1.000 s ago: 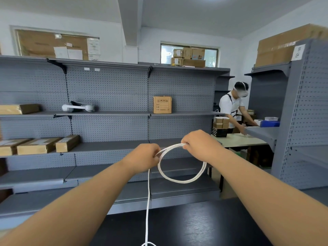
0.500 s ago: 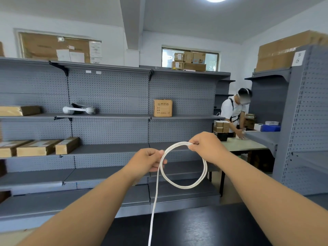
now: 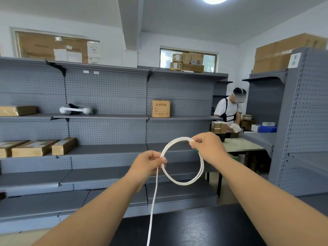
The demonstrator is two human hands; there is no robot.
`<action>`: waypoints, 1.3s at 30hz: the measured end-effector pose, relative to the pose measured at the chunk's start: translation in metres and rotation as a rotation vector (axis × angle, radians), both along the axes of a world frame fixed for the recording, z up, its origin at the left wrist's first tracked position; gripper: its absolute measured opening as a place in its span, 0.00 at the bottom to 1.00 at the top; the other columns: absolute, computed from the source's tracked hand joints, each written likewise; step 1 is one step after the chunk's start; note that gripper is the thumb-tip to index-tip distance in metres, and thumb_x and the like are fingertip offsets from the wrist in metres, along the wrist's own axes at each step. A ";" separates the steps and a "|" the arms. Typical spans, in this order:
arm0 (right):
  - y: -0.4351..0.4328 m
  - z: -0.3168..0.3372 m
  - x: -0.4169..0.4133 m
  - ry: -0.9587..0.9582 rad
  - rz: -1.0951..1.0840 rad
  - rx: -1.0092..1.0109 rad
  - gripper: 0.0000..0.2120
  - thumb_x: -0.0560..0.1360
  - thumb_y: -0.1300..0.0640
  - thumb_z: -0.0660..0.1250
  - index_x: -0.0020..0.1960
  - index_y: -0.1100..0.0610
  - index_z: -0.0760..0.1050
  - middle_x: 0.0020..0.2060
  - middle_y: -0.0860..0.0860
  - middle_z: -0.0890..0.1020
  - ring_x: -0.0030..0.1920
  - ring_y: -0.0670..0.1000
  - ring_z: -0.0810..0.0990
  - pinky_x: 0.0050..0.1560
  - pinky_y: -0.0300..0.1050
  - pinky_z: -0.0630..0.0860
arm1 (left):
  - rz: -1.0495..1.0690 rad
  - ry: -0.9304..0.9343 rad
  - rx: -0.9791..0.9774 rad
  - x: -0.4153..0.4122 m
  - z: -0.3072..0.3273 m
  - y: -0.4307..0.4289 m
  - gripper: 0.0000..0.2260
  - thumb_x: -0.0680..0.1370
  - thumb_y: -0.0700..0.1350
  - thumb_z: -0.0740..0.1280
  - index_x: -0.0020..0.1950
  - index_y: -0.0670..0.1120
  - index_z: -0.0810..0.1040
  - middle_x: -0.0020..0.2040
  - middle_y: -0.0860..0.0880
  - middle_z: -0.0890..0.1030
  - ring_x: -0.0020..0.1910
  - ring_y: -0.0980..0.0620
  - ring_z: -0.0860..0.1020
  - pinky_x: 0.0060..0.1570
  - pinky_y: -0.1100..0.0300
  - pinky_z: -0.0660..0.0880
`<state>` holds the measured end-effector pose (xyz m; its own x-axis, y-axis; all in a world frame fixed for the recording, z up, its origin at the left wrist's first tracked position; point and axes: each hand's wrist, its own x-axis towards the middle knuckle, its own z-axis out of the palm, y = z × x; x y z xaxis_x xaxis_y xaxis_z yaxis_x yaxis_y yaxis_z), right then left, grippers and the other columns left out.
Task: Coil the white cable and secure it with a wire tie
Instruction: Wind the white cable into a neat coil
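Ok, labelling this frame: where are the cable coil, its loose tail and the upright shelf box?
cable coil (image 3: 181, 183): head view, bottom of the loop.
loose tail (image 3: 153, 201): head view, middle of the hanging strand.
upright box (image 3: 160, 108): head view, front face.

grey pegboard shelving (image 3: 106, 89) spans the back wall. at nine o'clock a white headset (image 3: 76, 109) lies on a shelf. one shelf lower, toward eight, three flat cardboard boxes (image 3: 35, 148) sit side by side. just above centre stands a small printed carton (image 3: 160, 108). at three o'clock a person in a white shirt (image 3: 229, 110) stands behind a pale table (image 3: 243, 145). a black tabletop (image 3: 195, 228) fills six o'clock.
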<state>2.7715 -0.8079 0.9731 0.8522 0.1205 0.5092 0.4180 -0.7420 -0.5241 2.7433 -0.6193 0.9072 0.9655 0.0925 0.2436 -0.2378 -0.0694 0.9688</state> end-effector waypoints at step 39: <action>0.013 -0.002 -0.023 0.095 0.213 -0.294 0.07 0.75 0.55 0.67 0.50 0.55 0.82 0.41 0.51 0.82 0.43 0.50 0.78 0.44 0.42 0.71 | 0.049 -0.164 0.943 -0.015 0.039 0.004 0.05 0.75 0.43 0.68 0.49 0.47 0.80 0.42 0.45 0.82 0.40 0.50 0.78 0.47 0.55 0.75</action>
